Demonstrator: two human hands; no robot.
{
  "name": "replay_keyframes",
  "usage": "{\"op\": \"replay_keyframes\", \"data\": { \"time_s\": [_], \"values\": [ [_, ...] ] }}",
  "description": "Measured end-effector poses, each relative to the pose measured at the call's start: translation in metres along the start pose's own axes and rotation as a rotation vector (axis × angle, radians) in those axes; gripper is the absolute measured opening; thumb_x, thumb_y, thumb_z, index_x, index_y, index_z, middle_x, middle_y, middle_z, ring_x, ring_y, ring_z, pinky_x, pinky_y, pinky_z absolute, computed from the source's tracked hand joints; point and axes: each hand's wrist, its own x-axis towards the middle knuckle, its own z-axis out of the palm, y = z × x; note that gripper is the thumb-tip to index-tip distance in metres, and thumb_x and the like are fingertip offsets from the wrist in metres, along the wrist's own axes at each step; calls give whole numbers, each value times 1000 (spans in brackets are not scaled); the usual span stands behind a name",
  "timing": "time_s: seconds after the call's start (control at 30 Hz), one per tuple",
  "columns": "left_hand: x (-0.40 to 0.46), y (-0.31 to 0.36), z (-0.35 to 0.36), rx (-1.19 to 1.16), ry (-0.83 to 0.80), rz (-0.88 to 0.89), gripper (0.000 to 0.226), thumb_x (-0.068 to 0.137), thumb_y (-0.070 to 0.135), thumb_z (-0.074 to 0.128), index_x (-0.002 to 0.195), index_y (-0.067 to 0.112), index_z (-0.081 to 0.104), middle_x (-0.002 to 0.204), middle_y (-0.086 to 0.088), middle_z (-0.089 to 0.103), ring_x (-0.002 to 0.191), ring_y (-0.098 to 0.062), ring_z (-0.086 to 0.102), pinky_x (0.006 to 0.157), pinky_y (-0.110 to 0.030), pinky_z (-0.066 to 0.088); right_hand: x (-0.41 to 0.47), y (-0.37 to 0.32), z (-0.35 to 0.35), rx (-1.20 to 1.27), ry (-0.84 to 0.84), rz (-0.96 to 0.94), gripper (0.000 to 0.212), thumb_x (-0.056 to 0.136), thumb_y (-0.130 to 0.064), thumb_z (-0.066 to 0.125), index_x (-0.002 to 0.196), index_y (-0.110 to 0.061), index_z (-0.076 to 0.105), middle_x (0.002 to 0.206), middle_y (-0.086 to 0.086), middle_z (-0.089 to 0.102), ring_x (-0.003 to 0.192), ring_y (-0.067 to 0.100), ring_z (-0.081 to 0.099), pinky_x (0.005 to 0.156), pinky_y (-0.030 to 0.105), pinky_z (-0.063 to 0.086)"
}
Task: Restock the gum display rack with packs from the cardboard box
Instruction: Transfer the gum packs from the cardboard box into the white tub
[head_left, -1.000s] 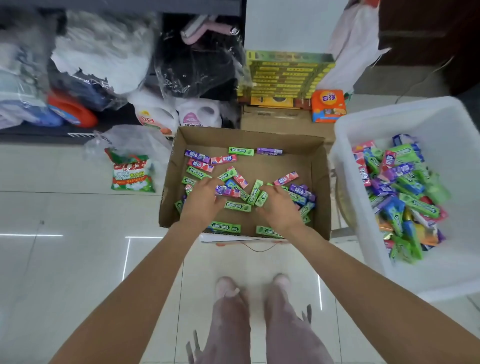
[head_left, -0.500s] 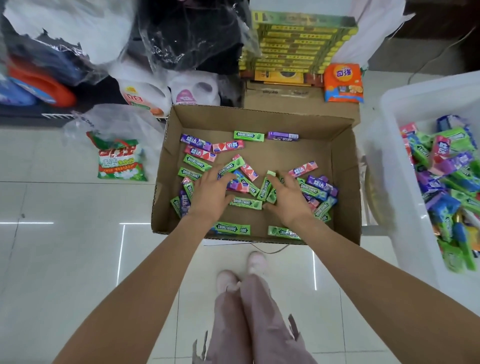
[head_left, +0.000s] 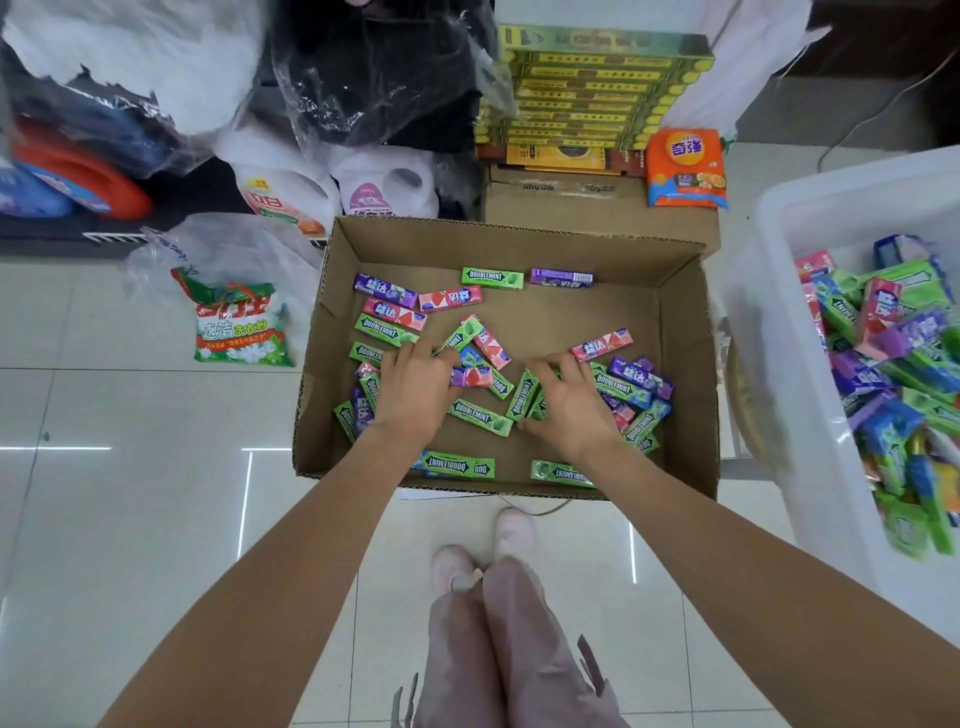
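White floor tiles (head_left: 130, 467) shine all around, and on the floor sits a brown cardboard box (head_left: 685, 364) with its top open. Inside it lie lots of gum packs (head_left: 480, 417), green, pink and purple, mostly near the front edge and the left wall of the box. One green pack (head_left: 492, 278) and one purple pack (head_left: 561, 278) lie by the back wall.

A person stands at the front edge of the box and reaches both arms down into it. The left hand (head_left: 415, 397) lies palm down on the packs at the left side, fingers bent over them. I cannot tell if it has really got hold of any. The right hand (head_left: 569, 402) is palm down too, on the packs at the right side, fingers spread and bent a little. I cannot tell if it grips one either.

To the right of the box stands a big white tub (head_left: 779, 322) with many more bright packs piled in it. Behind the box is a second brown carton (head_left: 571, 200) with a stack of yellow boxes (head_left: 592, 88) and an orange bag (head_left: 685, 166) on top. A green and red soap powder bag (head_left: 239, 325) lies on the floor to the left, with white jugs (head_left: 384, 187) behind it.
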Motion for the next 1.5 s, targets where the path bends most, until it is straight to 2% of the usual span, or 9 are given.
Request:
{"op": "replay_keyframes", "data": {
  "time_s": [0.3,0.5,0.57,0.67,0.77,0.87,1.13,1.3,1.5],
  "values": [
    [-3,3,-13,-91,76,-16,33,92,26,55,123,15,57,121,-7,58,110,-25,52,94,-39,38,-8,-2,-9,34,52,52,69,82,-36,65,141,-16,36,138,9,33,129,26,30,103,37,37],
    [-20,16,-32,-432,162,-82,24,88,27,63,105,11,68,90,-9,70,84,-22,64,76,-36,54,-25,-10,-31,107,142,15,71,82,-38,66,143,-17,35,135,6,36,129,24,31,103,38,40],
    [-28,27,-46,-595,177,-101,22,85,24,67,100,9,70,89,-5,71,81,-18,65,76,-29,54,-35,-14,-45,118,200,-17,71,81,-36,67,142,-16,37,134,6,37,128,24,32,102,39,40],
    [-42,51,-72,-767,194,-93,21,82,19,70,99,7,71,82,4,66,70,-2,60,65,-3,43,-54,-19,-73,116,293,-66,68,80,-35,67,139,-15,41,134,7,39,123,25,35,100,39,40],
    [-51,80,-97,-908,220,-47,12,82,12,70,91,5,70,78,4,65,65,11,58,63,-1,42,-78,-17,-107,104,381,-111,68,78,-37,69,138,-14,44,135,7,41,120,27,40,93,37,43],
    [-57,118,-121,-982,224,-19,9,83,14,69,92,12,66,82,4,67,68,7,59,64,-2,43,-104,1,-140,89,467,-149,68,77,-36,70,136,-13,46,133,10,44,119,29,42,93,40,47],
    [-55,260,-140,-854,146,94,16,80,21,72,89,16,59,74,11,58,65,-5,52,57,-10,39,-159,122,-194,107,532,-54,68,74,-36,73,134,-14,49,133,12,47,123,33,43,97,43,44],
    [-48,343,-103,-532,60,121,28,83,28,68,105,13,58,100,-5,63,89,-22,61,77,-36,51,-176,206,-195,65,294,40,69,79,-37,67,140,-19,40,143,6,34,131,26,32,104,36,34],
    [-53,381,-73,-251,72,49,32,91,24,57,121,14,49,116,-7,56,104,-24,56,78,-36,46,-176,250,-190,37,165,31,73,78,-36,68,142,-17,38,142,8,33,129,29,33,107,36,32]
  ]
}}
